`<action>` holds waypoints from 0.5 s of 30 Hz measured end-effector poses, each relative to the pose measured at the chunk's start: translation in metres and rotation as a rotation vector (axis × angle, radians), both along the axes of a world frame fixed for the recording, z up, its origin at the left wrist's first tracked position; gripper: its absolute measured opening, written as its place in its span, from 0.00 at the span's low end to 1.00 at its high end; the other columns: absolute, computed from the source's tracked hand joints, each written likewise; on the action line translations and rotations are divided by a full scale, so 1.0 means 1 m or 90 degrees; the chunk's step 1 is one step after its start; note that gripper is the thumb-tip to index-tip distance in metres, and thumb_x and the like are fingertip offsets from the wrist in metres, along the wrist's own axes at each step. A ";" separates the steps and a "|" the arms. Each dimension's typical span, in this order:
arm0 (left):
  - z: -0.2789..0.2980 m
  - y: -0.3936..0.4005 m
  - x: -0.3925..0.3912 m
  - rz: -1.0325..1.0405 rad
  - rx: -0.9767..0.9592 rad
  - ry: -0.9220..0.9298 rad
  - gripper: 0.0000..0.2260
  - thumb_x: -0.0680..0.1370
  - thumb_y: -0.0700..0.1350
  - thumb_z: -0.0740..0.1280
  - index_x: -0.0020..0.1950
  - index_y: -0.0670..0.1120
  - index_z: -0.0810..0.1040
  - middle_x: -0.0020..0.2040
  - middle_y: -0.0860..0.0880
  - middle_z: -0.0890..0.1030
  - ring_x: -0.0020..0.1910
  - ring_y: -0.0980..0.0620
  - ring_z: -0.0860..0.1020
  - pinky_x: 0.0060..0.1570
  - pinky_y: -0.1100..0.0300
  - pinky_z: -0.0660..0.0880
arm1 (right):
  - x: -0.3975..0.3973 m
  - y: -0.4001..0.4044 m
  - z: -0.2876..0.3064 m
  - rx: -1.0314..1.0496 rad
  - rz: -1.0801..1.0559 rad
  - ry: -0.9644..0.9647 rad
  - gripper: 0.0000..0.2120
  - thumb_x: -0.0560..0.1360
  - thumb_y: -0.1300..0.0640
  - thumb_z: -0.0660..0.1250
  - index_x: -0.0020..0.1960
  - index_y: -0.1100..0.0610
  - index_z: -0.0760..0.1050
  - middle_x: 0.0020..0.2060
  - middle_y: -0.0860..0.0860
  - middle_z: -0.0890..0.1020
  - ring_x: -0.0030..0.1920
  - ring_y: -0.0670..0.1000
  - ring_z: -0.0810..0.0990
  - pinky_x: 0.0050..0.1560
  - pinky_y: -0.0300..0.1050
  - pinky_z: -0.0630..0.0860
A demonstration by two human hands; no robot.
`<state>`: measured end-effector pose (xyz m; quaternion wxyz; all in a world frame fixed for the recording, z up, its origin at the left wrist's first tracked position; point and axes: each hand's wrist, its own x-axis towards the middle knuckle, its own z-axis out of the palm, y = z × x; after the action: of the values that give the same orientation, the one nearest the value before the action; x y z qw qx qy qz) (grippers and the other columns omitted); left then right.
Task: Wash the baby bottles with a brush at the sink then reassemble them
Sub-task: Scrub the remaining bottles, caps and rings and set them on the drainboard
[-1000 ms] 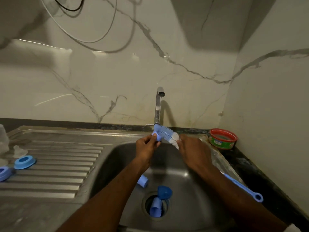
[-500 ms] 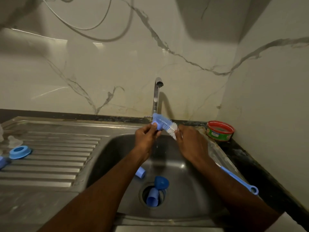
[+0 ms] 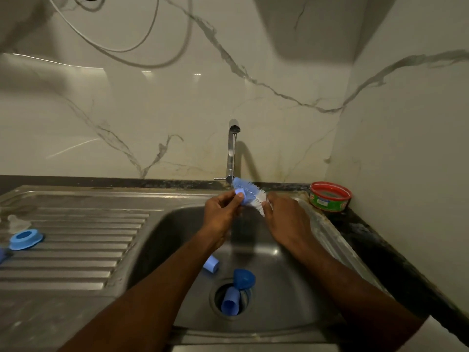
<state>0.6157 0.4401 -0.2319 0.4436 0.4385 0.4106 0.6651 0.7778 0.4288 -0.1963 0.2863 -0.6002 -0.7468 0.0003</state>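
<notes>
Over the steel sink [image 3: 291,283], under the running tap [image 3: 233,148], both hands work a bottle brush [image 3: 251,193] with a blue head and white bristles. My left hand [image 3: 222,214] pinches a small blue part [image 3: 239,192] against the brush tip. My right hand [image 3: 286,222] grips the brush just below the bristles; its handle is hidden behind that hand. Lying in the basin are a blue tube [image 3: 212,264], a blue dome cap [image 3: 243,278] and another blue tube [image 3: 230,303] in the drain.
On the ribbed drainboard [image 3: 76,250] at the left lie a blue screw ring [image 3: 25,240], a clear teat [image 3: 16,222] and a blue piece [image 3: 2,254] cut off by the frame edge. A red and green tub [image 3: 330,196] stands on the dark counter, right of the sink. Marble walls close the back and right.
Both hands stay at the tap with the brush, its head turned slightly. The view has shifted a little, and the brush's long handle no longer shows behind my right forearm.
</notes>
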 end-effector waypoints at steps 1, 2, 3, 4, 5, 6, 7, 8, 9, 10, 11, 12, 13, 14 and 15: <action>-0.002 0.003 -0.005 0.030 -0.011 -0.006 0.11 0.78 0.44 0.72 0.60 0.43 0.83 0.53 0.45 0.86 0.51 0.50 0.85 0.46 0.61 0.82 | -0.001 -0.001 -0.001 0.006 0.009 -0.006 0.14 0.85 0.49 0.58 0.65 0.53 0.76 0.57 0.53 0.82 0.54 0.53 0.80 0.54 0.47 0.75; -0.005 0.006 -0.009 0.059 -0.024 -0.015 0.11 0.78 0.44 0.72 0.59 0.43 0.83 0.52 0.45 0.86 0.51 0.50 0.85 0.47 0.59 0.82 | -0.003 -0.003 -0.001 0.017 0.016 -0.009 0.14 0.84 0.48 0.59 0.64 0.52 0.76 0.56 0.53 0.82 0.52 0.53 0.81 0.53 0.47 0.77; -0.007 0.008 -0.012 0.081 -0.036 -0.025 0.09 0.78 0.44 0.72 0.57 0.44 0.84 0.51 0.46 0.87 0.51 0.50 0.85 0.50 0.56 0.83 | -0.005 -0.004 0.001 0.030 0.018 -0.011 0.13 0.84 0.48 0.59 0.64 0.51 0.76 0.55 0.52 0.81 0.51 0.53 0.81 0.51 0.49 0.78; -0.008 0.010 -0.015 0.102 -0.046 -0.018 0.07 0.78 0.44 0.72 0.54 0.45 0.85 0.49 0.48 0.87 0.50 0.50 0.85 0.53 0.54 0.82 | -0.007 -0.006 0.003 0.044 0.014 -0.014 0.13 0.84 0.47 0.59 0.63 0.51 0.75 0.55 0.52 0.81 0.50 0.53 0.81 0.50 0.50 0.79; -0.010 0.012 -0.018 0.121 -0.051 0.004 0.05 0.78 0.45 0.73 0.52 0.46 0.85 0.47 0.49 0.87 0.50 0.51 0.85 0.55 0.52 0.82 | -0.010 -0.007 0.004 0.053 0.006 -0.020 0.13 0.83 0.47 0.60 0.64 0.50 0.75 0.55 0.52 0.80 0.50 0.53 0.80 0.49 0.50 0.80; -0.010 0.013 -0.020 0.135 -0.050 0.041 0.06 0.78 0.46 0.73 0.52 0.46 0.85 0.47 0.50 0.87 0.51 0.52 0.85 0.57 0.51 0.81 | -0.013 -0.009 0.005 0.051 0.001 -0.032 0.13 0.83 0.47 0.61 0.66 0.50 0.74 0.56 0.52 0.79 0.51 0.53 0.80 0.50 0.51 0.80; -0.011 0.012 -0.021 0.134 -0.039 0.076 0.07 0.78 0.46 0.73 0.52 0.46 0.85 0.48 0.50 0.87 0.51 0.53 0.85 0.59 0.50 0.81 | -0.015 -0.011 0.005 0.045 0.000 -0.047 0.14 0.83 0.48 0.63 0.67 0.50 0.73 0.57 0.52 0.78 0.52 0.53 0.80 0.51 0.50 0.80; -0.011 0.010 -0.020 0.121 -0.024 0.112 0.07 0.78 0.47 0.72 0.53 0.46 0.85 0.49 0.50 0.87 0.52 0.53 0.84 0.59 0.50 0.81 | -0.017 -0.012 0.004 0.035 0.001 -0.057 0.15 0.82 0.48 0.64 0.68 0.50 0.72 0.58 0.52 0.78 0.53 0.53 0.80 0.51 0.50 0.80; -0.011 0.007 -0.018 0.098 -0.004 0.147 0.08 0.78 0.48 0.72 0.53 0.46 0.85 0.49 0.50 0.87 0.51 0.54 0.84 0.59 0.50 0.81 | -0.019 -0.013 0.004 0.028 0.000 -0.058 0.16 0.82 0.49 0.65 0.68 0.50 0.72 0.58 0.52 0.78 0.53 0.53 0.80 0.51 0.50 0.80; -0.011 0.005 -0.015 0.082 0.016 0.185 0.09 0.78 0.48 0.72 0.54 0.46 0.85 0.49 0.51 0.87 0.51 0.55 0.84 0.58 0.51 0.81 | -0.019 -0.012 0.005 0.022 -0.004 -0.055 0.16 0.82 0.49 0.65 0.68 0.50 0.72 0.58 0.52 0.78 0.53 0.53 0.80 0.51 0.50 0.79; -0.012 0.004 -0.011 0.069 0.041 0.220 0.09 0.78 0.48 0.72 0.55 0.46 0.85 0.50 0.51 0.87 0.52 0.56 0.84 0.58 0.52 0.81 | -0.020 -0.010 0.006 0.016 -0.012 -0.051 0.16 0.82 0.50 0.65 0.68 0.50 0.72 0.59 0.53 0.78 0.53 0.53 0.80 0.52 0.49 0.79; -0.011 0.004 -0.007 0.067 0.061 0.252 0.09 0.78 0.47 0.73 0.56 0.46 0.85 0.52 0.51 0.86 0.53 0.57 0.84 0.58 0.53 0.81 | -0.019 -0.009 0.008 0.013 -0.024 -0.049 0.16 0.82 0.50 0.65 0.68 0.50 0.72 0.59 0.53 0.78 0.54 0.53 0.80 0.51 0.49 0.78; -0.011 0.004 -0.004 0.076 0.073 0.278 0.09 0.77 0.46 0.73 0.56 0.46 0.86 0.54 0.51 0.86 0.54 0.57 0.83 0.59 0.54 0.80 | -0.019 -0.007 0.010 0.015 -0.035 -0.051 0.15 0.82 0.50 0.64 0.68 0.50 0.72 0.59 0.53 0.78 0.54 0.53 0.80 0.51 0.49 0.77; -0.010 0.005 -0.003 0.100 0.079 0.301 0.10 0.77 0.45 0.73 0.57 0.45 0.86 0.56 0.51 0.85 0.56 0.57 0.82 0.60 0.55 0.80 | -0.017 -0.006 0.011 0.020 -0.041 -0.050 0.15 0.82 0.50 0.64 0.68 0.50 0.72 0.59 0.53 0.78 0.54 0.54 0.80 0.51 0.49 0.77; -0.011 0.008 -0.002 0.129 0.079 0.307 0.09 0.77 0.45 0.73 0.57 0.45 0.86 0.56 0.51 0.85 0.56 0.57 0.82 0.60 0.55 0.80 | -0.016 -0.006 0.012 0.016 -0.039 -0.047 0.15 0.82 0.50 0.64 0.68 0.50 0.72 0.59 0.53 0.79 0.54 0.54 0.80 0.51 0.49 0.77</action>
<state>0.6136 0.4486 -0.2434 0.2361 0.5672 0.5047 0.6065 0.7619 0.4225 -0.1847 0.2659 -0.6190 -0.7379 -0.0398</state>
